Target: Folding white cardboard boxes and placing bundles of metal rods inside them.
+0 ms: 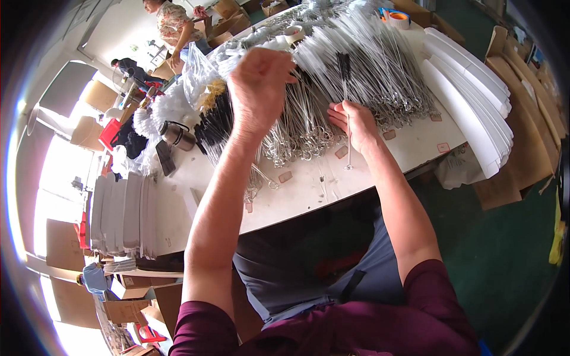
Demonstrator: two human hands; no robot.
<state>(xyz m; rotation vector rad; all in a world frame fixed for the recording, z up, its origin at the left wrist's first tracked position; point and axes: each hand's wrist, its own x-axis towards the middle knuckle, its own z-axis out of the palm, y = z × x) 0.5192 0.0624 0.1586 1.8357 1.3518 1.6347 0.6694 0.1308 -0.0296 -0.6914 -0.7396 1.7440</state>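
My right hand [358, 124] pinches a thin wire-handled bottle brush by its stem. The brush's black bristle head [344, 66] points away from me, and its ring end [348, 167] hangs toward the table's front edge. My left hand [259, 86] is raised over the brush piles with its fingers curled in; whatever is between them, if anything, is hidden. Spread beneath both hands are bundles of similar brushes: white-bristled ones [362, 50] in the middle and right, black-bristled ones [217, 124] to the left. Their wire loops face me.
Stacked white card sheets [469, 101] lie on the table's right end, with more sheets [122, 213] at its left. A metal flask [177, 136] and a dark phone-like object [165, 158] lie near the left. Tape rolls [399, 19] sit at the back. Cardboard [522, 118] stands right. Two people are beyond.
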